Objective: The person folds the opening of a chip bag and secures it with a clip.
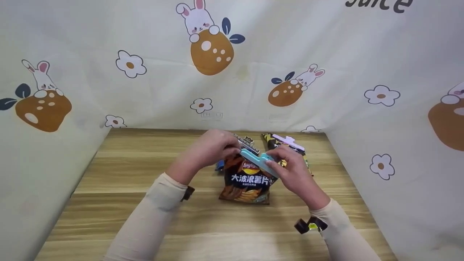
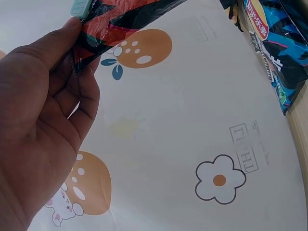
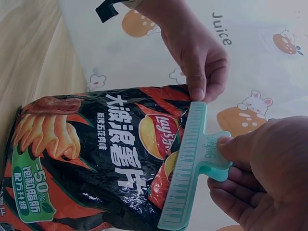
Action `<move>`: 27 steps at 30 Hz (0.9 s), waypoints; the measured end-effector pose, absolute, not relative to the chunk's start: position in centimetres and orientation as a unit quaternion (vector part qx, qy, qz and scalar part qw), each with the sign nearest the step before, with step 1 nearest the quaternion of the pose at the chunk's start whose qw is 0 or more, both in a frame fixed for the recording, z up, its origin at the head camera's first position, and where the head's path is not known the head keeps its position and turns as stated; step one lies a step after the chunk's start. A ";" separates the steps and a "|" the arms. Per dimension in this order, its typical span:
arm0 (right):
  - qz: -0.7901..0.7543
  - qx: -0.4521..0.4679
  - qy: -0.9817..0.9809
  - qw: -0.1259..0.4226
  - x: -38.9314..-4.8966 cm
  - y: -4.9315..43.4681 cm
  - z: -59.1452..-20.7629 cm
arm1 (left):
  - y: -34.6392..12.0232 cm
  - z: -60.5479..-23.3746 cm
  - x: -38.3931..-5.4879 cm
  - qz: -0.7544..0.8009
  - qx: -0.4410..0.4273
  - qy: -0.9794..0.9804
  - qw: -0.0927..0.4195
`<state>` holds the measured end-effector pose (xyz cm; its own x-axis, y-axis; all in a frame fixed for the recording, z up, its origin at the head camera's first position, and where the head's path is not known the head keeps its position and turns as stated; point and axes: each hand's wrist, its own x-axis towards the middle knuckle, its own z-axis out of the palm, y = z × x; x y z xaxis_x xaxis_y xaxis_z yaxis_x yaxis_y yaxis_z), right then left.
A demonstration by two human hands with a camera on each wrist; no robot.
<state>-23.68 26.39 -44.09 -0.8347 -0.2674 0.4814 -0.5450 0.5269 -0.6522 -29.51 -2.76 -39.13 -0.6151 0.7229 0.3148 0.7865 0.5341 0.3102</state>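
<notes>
A black and red Lay's chip bag (image 1: 246, 186) stands upright on the wooden table, its top edge folded over. Across that top lies a mint-green bag clip (image 3: 185, 168) with ruler-like markings. My right hand (image 1: 294, 169) pinches the clip's handle between thumb and fingers, seen closely in the right wrist view. At the opposite top corner, my left hand (image 1: 217, 145) pinches the bag's edge beside the clip's end. The left wrist view shows this corner between my thumb and fingers (image 2: 86, 103).
Behind the held bag is a blue Lay's bag (image 2: 284, 53), mostly hidden in the head view, with a dark-patterned clip (image 1: 247, 143) near it. To the right stands a black and yellow bag (image 1: 269, 140) with a lilac clip (image 1: 289, 140). Printed cloth walls (image 1: 163, 90) surround the table (image 1: 119, 217).
</notes>
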 end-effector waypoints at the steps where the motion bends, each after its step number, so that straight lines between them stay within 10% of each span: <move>1: 0.426 0.236 -0.858 0.161 -23.7 26.4 -44.1 | -2.7 -39.2 -29.5 -0.214 -0.433 -0.872 0.075; 15: 0.464 0.227 -0.847 0.126 -24.3 26.8 -44.6 | -3.2 -40.6 -29.6 -0.305 -0.387 -0.869 0.047; 27: 0.480 0.226 -0.840 0.112 -24.5 26.8 -45.0 | -4.2 -51.3 -28.6 -0.529 -0.233 -0.791 -0.199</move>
<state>-24.46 26.79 -44.97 -0.8726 -0.2721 0.4057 -0.4877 0.4369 -0.7558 -28.59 -4.18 -51.33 -0.8114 0.5804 -0.0683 0.1583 0.3308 0.9303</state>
